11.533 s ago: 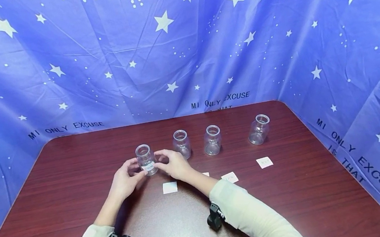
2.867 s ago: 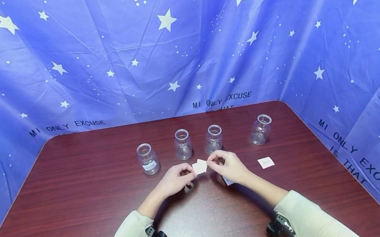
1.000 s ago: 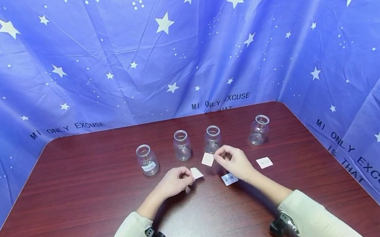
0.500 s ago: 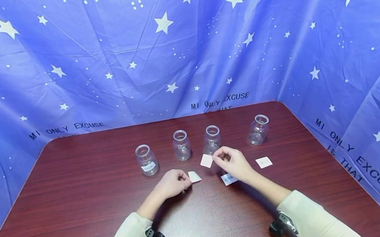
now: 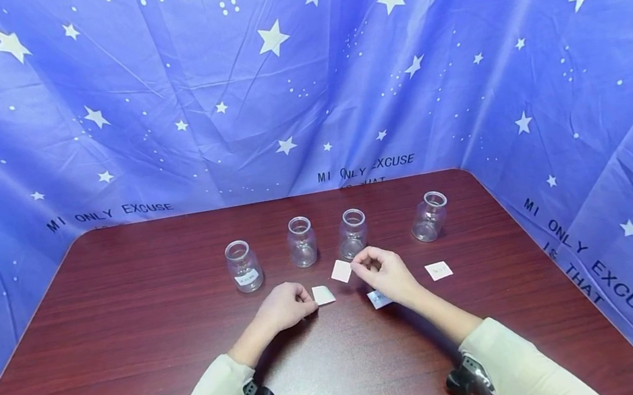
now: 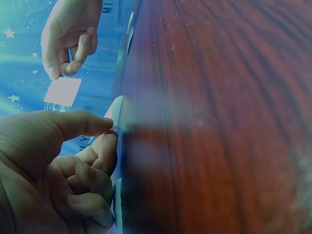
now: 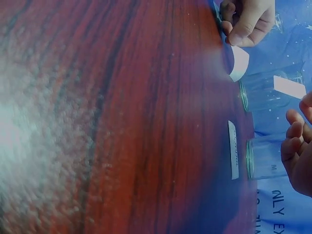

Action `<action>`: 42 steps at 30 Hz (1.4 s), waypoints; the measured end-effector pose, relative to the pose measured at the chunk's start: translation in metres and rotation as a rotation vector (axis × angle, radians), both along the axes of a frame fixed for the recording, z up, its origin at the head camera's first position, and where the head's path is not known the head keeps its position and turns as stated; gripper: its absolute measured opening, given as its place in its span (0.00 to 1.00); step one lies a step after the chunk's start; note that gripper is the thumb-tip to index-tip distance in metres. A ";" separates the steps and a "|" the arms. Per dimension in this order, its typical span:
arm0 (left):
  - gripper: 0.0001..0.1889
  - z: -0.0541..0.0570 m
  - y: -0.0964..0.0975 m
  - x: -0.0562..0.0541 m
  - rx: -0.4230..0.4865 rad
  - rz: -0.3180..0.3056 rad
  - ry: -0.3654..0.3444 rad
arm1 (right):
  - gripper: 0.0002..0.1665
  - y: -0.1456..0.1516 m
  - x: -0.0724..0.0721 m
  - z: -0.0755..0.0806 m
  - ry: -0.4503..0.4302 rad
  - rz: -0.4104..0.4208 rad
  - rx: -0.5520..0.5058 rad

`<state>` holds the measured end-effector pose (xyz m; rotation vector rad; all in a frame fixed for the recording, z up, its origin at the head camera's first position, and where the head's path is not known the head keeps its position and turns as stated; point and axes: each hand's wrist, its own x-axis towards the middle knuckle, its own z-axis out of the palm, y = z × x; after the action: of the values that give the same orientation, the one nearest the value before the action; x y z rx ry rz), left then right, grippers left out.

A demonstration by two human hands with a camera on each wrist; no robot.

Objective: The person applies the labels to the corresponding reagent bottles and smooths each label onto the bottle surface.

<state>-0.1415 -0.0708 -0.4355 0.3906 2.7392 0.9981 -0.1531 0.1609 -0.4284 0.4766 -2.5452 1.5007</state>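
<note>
In the head view my right hand (image 5: 389, 275) pinches a small white sticker label (image 5: 341, 271) by its right edge, in front of the third glass jar (image 5: 353, 236). Thumb and forefinger of my left hand (image 5: 286, 306) hold a slightly curled piece of white backing paper (image 5: 323, 295), low at the table surface. The left wrist view shows that pinch close up, with another white paper (image 6: 118, 207) lying below the left hand. A jar with a written label (image 5: 244, 266) stands beyond the left hand. Another clear jar (image 5: 302, 244) is right of it.
Farther right stands one more clear jar (image 5: 430, 218). A written label (image 5: 439, 270) lies before it on the brown table (image 5: 128, 335). A bluish-looking written label (image 5: 379, 298) lies partly under the right hand. A starry blue curtain (image 5: 211, 70) surrounds the table's far edges.
The sticker label and backing paper were together between both hands; now they are apart. My left hand has lowered the paper leftward. Earlier both hands held the leftmost, labelled jar.
</note>
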 end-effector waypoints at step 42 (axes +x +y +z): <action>0.03 0.011 -0.005 0.000 0.163 0.012 -0.001 | 0.02 -0.009 0.006 0.000 -0.011 0.031 0.033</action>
<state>-0.1415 -0.0757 -0.4242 0.4000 2.6708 1.2288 -0.1466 0.1515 -0.4284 0.5162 -2.5861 1.4780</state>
